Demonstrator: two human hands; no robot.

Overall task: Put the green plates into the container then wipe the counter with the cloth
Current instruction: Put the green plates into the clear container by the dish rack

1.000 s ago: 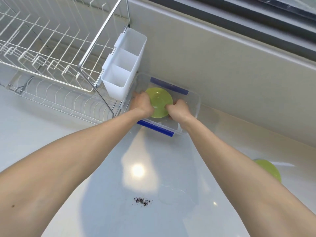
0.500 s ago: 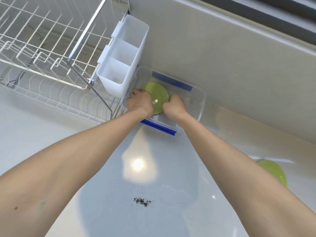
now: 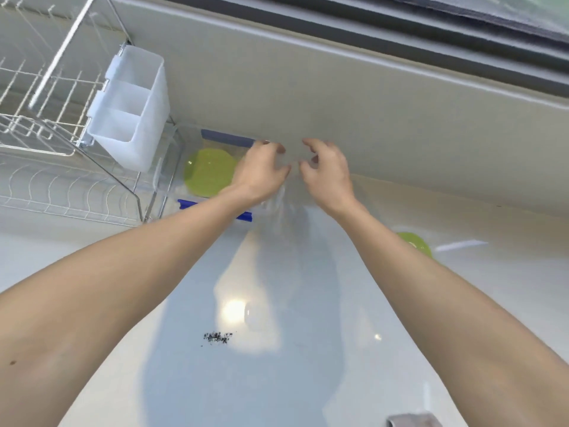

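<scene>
One green plate [image 3: 207, 172] lies flat inside your clear container [image 3: 172, 167], which sits at about 11 o'clock on the white table [image 3: 191, 380], against the back wall and just beside the wire dish rack [image 3: 61, 167] with its white cutlery holder [image 3: 132, 109]. The container's blue latches [image 3: 226, 137] show on its far and near sides. Your left hand [image 3: 261, 172] hovers over the container's right end, fingers [image 3: 277, 147] loosely curled and a little spread, gripping nothing. Your right hand [image 3: 326, 174] is just beside it, the two nearly touching, with its fingers [image 3: 311, 143] likewise curled and holding nothing. Motion blur makes it hard to tell whether either hand touches the container. A second green plate [image 3: 415, 243] rests on the table at 3 o'clock, partly hidden behind your right forearm. Dark crumbs [image 3: 217, 336] lie at 6 o'clock, and a grey cloth [image 3: 411, 421] peeks in at 5 o'clock on the bottom edge.
</scene>
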